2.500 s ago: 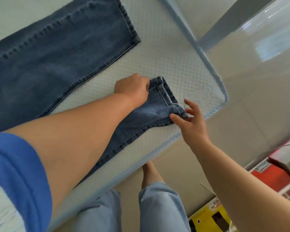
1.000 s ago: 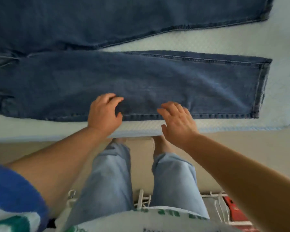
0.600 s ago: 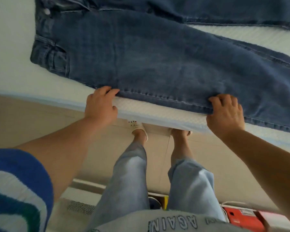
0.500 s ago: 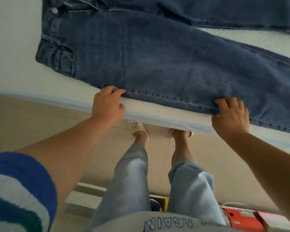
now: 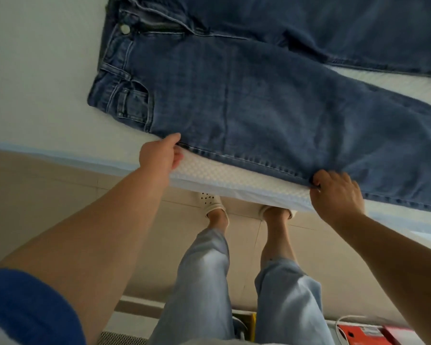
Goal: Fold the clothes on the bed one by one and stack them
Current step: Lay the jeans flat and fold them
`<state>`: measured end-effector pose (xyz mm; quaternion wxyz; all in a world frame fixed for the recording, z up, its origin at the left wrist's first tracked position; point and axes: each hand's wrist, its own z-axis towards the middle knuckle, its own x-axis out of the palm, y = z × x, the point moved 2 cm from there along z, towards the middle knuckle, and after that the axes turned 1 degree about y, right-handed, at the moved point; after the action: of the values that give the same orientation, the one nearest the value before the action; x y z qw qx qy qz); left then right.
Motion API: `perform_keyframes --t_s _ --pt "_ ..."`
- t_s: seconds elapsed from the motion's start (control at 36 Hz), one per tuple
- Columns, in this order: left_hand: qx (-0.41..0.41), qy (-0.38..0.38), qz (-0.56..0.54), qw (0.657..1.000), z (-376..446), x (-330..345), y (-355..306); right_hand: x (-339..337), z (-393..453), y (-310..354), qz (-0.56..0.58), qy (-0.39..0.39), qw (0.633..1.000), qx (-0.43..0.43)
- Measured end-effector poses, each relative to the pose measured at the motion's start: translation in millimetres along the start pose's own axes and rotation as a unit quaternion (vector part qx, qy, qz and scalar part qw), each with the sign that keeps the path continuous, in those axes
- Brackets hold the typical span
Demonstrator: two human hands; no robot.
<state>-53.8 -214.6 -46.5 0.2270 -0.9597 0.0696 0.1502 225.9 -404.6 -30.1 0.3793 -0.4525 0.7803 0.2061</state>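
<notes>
Jeans (image 5: pixel 271 100) lie flat along the near edge of the bed (image 5: pixel 42 78), legs apart. Since half a second ago, the left hand (image 5: pixel 158 155) and right hand (image 5: pixel 336 192) have pinched the near seam, ready for the lengthwise fold.

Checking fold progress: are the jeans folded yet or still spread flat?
Spread flat, unfolded: the jeans lie open with both legs apart on the bed; both hands only pinch the near side seam.

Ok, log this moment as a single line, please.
stage: first fold not yet made | jeans: flat on bed | left hand: at near seam by hip | right hand: grip pinching near seam
</notes>
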Motion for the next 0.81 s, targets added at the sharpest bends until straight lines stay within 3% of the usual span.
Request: perform_keyframes --t_s 0.19,0.36,0.47,0.64,0.81 --pt "-0.068 0.027 -0.210 0.975 1 -4 -20 -16 5 13 -0.012 -0.011 1.000 0.019" --pt "-0.046 0.108 -0.272 0.955 -2 -7 -39 -26 15 18 -0.055 0.014 0.998 -0.016" --pt "-0.032 0.088 -0.311 0.946 -8 -13 -52 -40 11 11 0.049 -0.006 0.999 0.006" --pt "0.009 0.029 -0.315 0.949 -17 -14 -87 -83 19 -16 0.237 -0.069 0.968 0.048" --pt "0.063 0.040 -0.288 0.955 -35 13 -159 -153 55 -41 0.280 -0.143 0.948 0.055"
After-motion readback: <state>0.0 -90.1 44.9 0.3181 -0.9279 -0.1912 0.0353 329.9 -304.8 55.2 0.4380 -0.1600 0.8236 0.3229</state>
